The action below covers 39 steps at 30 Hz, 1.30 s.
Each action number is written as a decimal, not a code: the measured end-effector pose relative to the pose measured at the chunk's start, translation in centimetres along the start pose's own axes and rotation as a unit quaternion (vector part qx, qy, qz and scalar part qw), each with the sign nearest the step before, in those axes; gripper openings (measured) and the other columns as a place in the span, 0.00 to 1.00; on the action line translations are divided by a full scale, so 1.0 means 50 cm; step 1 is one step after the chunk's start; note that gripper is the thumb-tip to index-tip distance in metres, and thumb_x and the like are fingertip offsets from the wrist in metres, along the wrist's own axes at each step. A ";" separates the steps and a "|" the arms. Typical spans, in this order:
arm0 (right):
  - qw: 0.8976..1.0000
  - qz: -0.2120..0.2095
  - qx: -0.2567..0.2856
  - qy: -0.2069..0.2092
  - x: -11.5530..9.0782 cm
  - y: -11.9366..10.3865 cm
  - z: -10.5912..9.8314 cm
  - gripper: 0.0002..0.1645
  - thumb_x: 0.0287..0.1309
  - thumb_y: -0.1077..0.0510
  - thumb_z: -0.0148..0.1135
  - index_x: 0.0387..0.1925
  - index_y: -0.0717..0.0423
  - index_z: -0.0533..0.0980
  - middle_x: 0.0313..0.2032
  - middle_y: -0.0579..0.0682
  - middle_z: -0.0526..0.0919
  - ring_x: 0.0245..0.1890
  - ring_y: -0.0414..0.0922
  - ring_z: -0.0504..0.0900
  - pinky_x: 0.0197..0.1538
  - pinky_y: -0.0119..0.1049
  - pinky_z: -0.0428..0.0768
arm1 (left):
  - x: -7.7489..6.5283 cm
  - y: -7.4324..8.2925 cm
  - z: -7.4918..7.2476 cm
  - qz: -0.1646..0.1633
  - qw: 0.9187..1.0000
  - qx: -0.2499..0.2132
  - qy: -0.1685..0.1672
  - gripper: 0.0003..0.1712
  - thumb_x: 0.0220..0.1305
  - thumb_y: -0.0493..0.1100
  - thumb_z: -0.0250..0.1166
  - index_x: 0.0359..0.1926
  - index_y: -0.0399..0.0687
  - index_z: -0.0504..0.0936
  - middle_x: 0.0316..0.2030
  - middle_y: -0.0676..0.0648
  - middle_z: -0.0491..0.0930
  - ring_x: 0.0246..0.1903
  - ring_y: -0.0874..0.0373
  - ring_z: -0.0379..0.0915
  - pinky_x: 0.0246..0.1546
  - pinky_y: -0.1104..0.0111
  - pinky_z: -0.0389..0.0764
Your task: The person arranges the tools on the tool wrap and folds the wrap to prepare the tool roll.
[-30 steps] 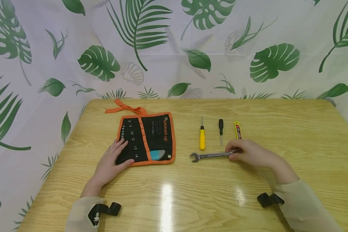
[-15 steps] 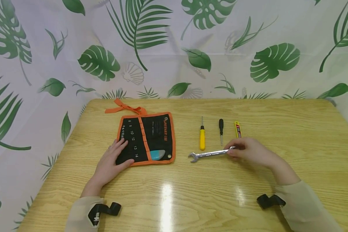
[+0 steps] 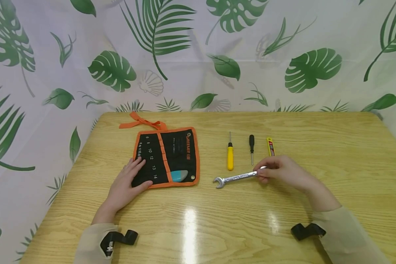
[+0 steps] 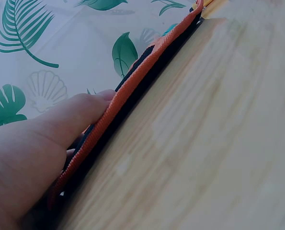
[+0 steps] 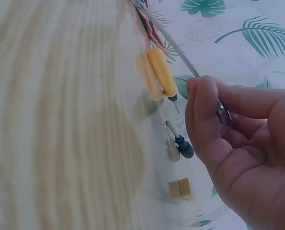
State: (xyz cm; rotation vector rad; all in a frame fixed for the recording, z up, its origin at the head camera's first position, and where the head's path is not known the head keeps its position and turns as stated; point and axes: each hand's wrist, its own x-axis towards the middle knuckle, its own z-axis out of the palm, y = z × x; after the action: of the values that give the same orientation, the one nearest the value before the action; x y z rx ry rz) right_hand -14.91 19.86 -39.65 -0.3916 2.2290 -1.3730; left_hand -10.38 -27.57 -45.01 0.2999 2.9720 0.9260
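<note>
In the head view, my left hand [image 3: 127,183] rests on the left part of a black tool pouch [image 3: 181,154] edged in orange. Its thumb lies along the pouch's near edge, and the left wrist view shows that thumb [image 4: 82,112] against the orange trim [image 4: 128,86]. A turquoise and grey tool handle [image 3: 179,176] pokes out of a pouch pocket. Between thumb and fingers, my right hand [image 3: 285,174] pinches one end of a silver combination wrench [image 3: 239,177], whose open jaw points left toward the pouch. The gripped end is partly hidden by the fingers.
Beyond the wrench lie a yellow-handled screwdriver [image 3: 230,157], a small black screwdriver [image 3: 252,146] and a narrow yellow and red pack [image 3: 271,146], partly behind the right hand. An orange tie strap [image 3: 145,123] trails from the pouch. A leaf-patterned cloth [image 3: 184,84] hangs behind the wooden table [image 3: 217,220].
The wrench has shifted slightly left, its open jaw a little lower and the gripped end a little higher. My right hand has moved slightly with it; the left hand stays put.
</note>
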 end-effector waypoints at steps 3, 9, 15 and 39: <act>1.000 0.008 0.007 0.006 0.002 -0.001 0.003 0.16 0.64 0.58 0.60 0.45 0.67 0.78 0.32 0.56 0.83 0.32 0.44 0.82 0.40 0.33 0.79 | -0.001 0.001 -0.001 -0.002 1.000 -0.001 -0.002 0.45 0.60 0.63 0.63 0.72 0.50 0.60 0.73 0.45 0.52 0.73 0.46 0.36 0.67 0.44 0.45; 1.000 0.015 0.018 0.020 0.008 -0.004 0.014 0.18 0.63 0.56 0.61 0.46 0.67 0.78 0.33 0.56 0.84 0.32 0.43 0.82 0.41 0.32 0.79 | -0.001 0.000 -0.001 -0.007 1.000 -0.001 -0.008 0.45 0.60 0.63 0.63 0.73 0.50 0.59 0.73 0.45 0.51 0.73 0.46 0.36 0.67 0.43 0.45; 0.998 0.006 0.063 0.018 0.019 -0.014 0.028 0.19 0.63 0.59 0.61 0.47 0.72 0.77 0.36 0.59 0.84 0.32 0.41 0.82 0.40 0.33 0.81 | 0.001 0.001 -0.002 -0.008 1.000 -0.001 -0.007 0.46 0.60 0.63 0.63 0.73 0.51 0.59 0.73 0.46 0.51 0.73 0.47 0.36 0.67 0.45 0.44; 0.987 -0.010 0.155 0.045 0.109 -0.052 0.111 0.16 0.63 0.65 0.59 0.47 0.77 0.76 0.36 0.58 0.85 0.32 0.40 0.83 0.39 0.33 0.82 | 0.002 0.006 -0.004 -0.008 1.000 0.001 -0.008 0.46 0.60 0.62 0.63 0.73 0.49 0.59 0.73 0.44 0.51 0.73 0.47 0.36 0.67 0.45 0.44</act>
State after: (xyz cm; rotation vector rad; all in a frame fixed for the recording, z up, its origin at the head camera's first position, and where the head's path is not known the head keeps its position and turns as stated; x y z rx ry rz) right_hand -16.48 11.89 -40.78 -0.2459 2.0375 -1.7439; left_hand -10.43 -27.42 -44.66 0.2827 2.9566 0.9147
